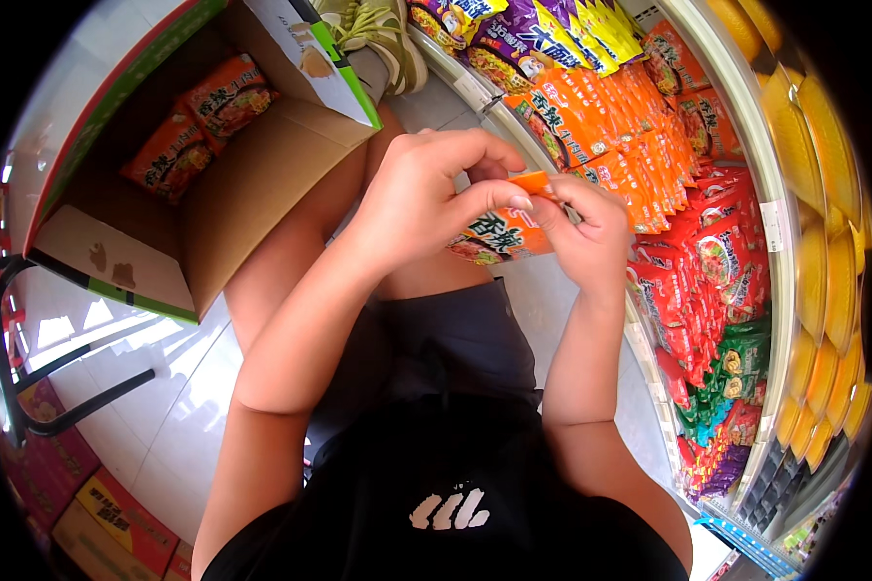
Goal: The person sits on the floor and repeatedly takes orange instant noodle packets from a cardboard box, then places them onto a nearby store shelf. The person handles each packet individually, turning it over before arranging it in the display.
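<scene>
Both hands meet over my knee at one orange packet of instant noodles [505,232]. My left hand [447,174] pinches its top edge between thumb and fingers. From the other side, my right hand [588,225] grips the packet's upper right corner. The packet hangs below the fingers, its front partly hidden by my hands. Left of my hands an open cardboard box [261,174] rests tilted by my legs. Two orange noodle packets [203,127] lie inside it.
At right, a low curved shelf [774,225] carries rows of orange noodle packets [610,131], purple packets [512,43], red packets [705,254] and green packets [737,359]. Yellow packages [817,240] stand beyond it. A black metal frame [80,414] and cartons [116,523] are on the left.
</scene>
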### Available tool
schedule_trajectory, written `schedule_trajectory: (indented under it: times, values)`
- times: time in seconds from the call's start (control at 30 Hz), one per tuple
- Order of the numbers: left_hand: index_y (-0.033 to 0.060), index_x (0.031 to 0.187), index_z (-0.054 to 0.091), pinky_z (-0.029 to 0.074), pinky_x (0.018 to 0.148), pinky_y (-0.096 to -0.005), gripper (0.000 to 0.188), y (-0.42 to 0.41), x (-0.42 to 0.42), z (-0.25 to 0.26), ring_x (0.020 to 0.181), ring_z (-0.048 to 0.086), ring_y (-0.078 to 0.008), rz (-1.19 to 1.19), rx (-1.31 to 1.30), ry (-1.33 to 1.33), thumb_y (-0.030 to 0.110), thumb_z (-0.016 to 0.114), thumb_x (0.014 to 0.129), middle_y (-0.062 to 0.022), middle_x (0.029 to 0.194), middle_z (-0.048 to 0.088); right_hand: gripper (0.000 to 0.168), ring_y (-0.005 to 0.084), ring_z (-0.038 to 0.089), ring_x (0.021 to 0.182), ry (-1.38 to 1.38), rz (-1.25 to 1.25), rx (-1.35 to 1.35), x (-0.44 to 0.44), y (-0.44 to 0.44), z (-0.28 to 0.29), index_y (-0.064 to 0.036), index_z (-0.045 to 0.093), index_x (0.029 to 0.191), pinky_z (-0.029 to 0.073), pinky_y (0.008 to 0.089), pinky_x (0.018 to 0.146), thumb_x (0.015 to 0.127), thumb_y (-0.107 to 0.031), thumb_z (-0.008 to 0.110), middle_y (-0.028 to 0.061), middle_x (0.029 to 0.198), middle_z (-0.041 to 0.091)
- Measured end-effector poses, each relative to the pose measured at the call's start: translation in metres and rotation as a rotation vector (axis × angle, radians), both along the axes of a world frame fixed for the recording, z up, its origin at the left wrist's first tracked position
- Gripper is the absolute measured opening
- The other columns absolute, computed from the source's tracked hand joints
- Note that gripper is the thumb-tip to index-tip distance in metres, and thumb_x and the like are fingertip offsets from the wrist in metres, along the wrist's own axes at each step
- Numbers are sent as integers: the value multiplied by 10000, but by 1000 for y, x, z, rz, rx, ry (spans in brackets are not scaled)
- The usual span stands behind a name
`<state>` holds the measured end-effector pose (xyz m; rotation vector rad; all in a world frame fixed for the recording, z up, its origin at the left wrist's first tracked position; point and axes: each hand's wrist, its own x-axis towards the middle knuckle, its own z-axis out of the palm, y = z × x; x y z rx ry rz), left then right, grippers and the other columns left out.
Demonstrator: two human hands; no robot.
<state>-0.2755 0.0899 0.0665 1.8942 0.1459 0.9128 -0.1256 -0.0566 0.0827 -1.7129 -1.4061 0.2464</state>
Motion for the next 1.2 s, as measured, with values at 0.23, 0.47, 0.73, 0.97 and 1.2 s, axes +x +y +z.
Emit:
schedule_trajectory:
  times: [0.23,0.47,0.73,0.97,1.2]
  values:
    - [44,863,707,485,627,-357,125,-3,4,-7,703,589,-258,98,245,-66,91,775,769,-68,751,599,95,124,646,791,410,-110,220,-13,1,-5,32,670,924,503,238,718,909,-60,688,87,900,716]
    - [95,801,702,482,584,-374,164,-6,7,-11,692,597,-247,204,373,-37,216,789,735,-34,754,598,149,126,651,849,297,-31,213,-9,3,-8,31,662,977,510,252,768,966,-115,633,110,945,720]
    - [89,685,583,436,488,-392,306,-1,3,-10,562,562,-270,241,626,137,324,762,763,-45,637,556,223,85,606,790,361,-199,283,3,-5,-17,26,652,949,478,226,716,981,-195,639,62,888,697]
    - [60,692,539,449,501,-417,363,-8,7,-12,581,577,-326,104,445,233,346,737,795,-88,615,550,234,38,463,680,259,-306,267,11,-7,-23,15,635,923,383,194,616,973,-213,660,-21,752,582]
    - [53,791,609,473,536,-410,267,-16,17,-21,620,600,-319,1,374,262,287,729,831,-98,689,591,244,53,515,768,209,-299,96,40,-19,-28,21,622,960,431,215,704,1003,-219,609,-8,832,600]
